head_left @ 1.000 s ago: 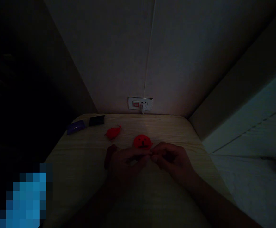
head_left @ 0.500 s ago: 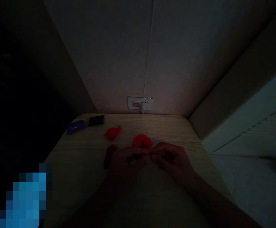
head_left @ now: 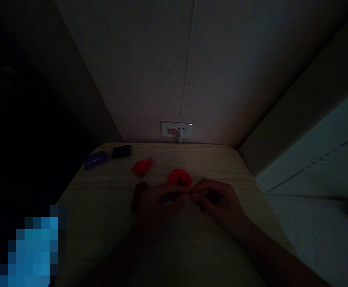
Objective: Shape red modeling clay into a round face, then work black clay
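My left hand (head_left: 162,201) and my right hand (head_left: 217,199) meet just over the table, thumbs and forefingers pinched together at their tips. Whatever lies between the fingertips is too small and dark to make out. Right behind them sits a flat red disc (head_left: 179,176) with dark marks like eyes, a nose and a mouth; the fingers hide its lower edge. A dark red lump (head_left: 137,195) touches or lies beside the back of my left hand, partly covered by it. Farther back is a bright red crumpled lump (head_left: 142,166), perhaps in a wrapper.
A purple packet (head_left: 95,160) and a black packet (head_left: 121,151) lie at the back left of the light wooden table (head_left: 209,159). On the wall behind is a socket plate (head_left: 164,129) with a plug (head_left: 179,135) in it. The room is dim.
Both hands stay almost in place, with only slight movement at the fingertips. Nothing else visibly moves.
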`<control>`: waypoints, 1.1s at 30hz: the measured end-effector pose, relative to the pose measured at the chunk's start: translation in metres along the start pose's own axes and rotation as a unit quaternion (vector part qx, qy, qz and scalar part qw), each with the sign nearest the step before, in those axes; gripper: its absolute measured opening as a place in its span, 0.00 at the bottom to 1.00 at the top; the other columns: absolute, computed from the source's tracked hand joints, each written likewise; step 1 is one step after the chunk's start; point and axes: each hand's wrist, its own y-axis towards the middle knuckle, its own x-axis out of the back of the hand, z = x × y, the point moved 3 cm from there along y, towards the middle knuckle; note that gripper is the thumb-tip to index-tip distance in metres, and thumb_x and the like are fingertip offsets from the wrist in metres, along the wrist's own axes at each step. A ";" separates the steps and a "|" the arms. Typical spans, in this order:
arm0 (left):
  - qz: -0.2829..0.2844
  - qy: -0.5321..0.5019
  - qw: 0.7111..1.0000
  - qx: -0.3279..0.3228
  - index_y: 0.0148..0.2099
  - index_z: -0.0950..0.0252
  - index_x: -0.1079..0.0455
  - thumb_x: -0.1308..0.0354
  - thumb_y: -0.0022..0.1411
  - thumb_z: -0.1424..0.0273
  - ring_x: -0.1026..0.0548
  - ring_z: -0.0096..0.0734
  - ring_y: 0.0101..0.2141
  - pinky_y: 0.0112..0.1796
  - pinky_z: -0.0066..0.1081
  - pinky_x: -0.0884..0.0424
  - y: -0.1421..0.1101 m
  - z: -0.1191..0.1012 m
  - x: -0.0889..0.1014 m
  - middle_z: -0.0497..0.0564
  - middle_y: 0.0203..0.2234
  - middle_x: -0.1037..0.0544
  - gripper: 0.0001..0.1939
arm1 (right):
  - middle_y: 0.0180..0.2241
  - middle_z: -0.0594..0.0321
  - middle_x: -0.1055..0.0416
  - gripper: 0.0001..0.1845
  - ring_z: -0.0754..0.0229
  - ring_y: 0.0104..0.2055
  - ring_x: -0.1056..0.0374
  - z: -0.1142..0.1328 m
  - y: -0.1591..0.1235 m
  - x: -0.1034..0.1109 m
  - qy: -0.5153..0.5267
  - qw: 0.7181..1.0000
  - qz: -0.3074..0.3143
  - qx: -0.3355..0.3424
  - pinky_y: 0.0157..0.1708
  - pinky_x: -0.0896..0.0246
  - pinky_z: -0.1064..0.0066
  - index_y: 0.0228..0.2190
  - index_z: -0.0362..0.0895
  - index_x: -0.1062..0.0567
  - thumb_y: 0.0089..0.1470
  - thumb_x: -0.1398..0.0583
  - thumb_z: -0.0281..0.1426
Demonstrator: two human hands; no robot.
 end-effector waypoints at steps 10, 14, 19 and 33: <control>-0.006 -0.018 1.000 -0.022 0.36 0.60 0.18 0.34 0.56 0.74 0.17 0.29 0.30 0.34 0.25 0.22 -0.001 0.001 -0.001 0.46 0.29 0.15 0.06 | 0.23 0.63 0.23 0.07 0.66 0.21 0.35 0.002 0.000 -0.001 -0.002 1.000 0.002 0.004 0.19 0.43 0.75 0.31 0.45 0.16 0.54 0.30 0.36; -0.005 -0.012 1.000 -0.021 0.35 0.60 0.18 0.33 0.56 0.74 0.18 0.29 0.29 0.34 0.25 0.21 -0.001 0.000 0.000 0.46 0.28 0.15 0.05 | 0.23 0.64 0.24 0.09 0.66 0.21 0.35 0.002 -0.001 -0.001 0.000 1.000 -0.002 0.010 0.19 0.43 0.76 0.34 0.45 0.16 0.54 0.30 0.37; -0.008 -0.016 1.000 -0.014 0.34 0.59 0.17 0.33 0.55 0.75 0.17 0.30 0.31 0.36 0.26 0.21 0.000 -0.001 -0.001 0.46 0.29 0.14 0.06 | 0.25 0.62 0.23 0.08 0.65 0.22 0.34 0.007 0.000 -0.002 -0.038 0.999 0.016 0.034 0.20 0.42 0.75 0.33 0.45 0.16 0.56 0.32 0.36; -0.019 -0.004 1.000 0.000 0.33 0.57 0.17 0.31 0.54 0.74 0.18 0.28 0.30 0.34 0.24 0.23 0.001 0.001 0.001 0.45 0.28 0.15 0.06 | 0.26 0.63 0.24 0.04 0.67 0.22 0.36 0.005 0.001 -0.002 -0.010 1.000 0.006 0.027 0.20 0.44 0.76 0.32 0.45 0.16 0.55 0.31 0.33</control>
